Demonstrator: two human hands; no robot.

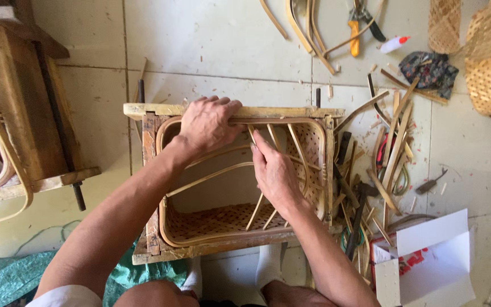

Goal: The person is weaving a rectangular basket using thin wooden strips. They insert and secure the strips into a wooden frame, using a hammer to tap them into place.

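The left hand (pixel 207 124) fingers clamp on the basket (pixel 223 222) rim; the right hand (pixel 275 173) fingers pinch a thin strip (pixel 273 137). Too much bending could snap it.

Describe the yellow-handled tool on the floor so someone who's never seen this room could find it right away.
Start at the wooden frame in the middle, where the left hand and right hand work. Look beyond its far right corner, to the top edge of the view, among curved bamboo strips. The tool lies there, the only thing with a bright yellow handle, left of a small white bottle.
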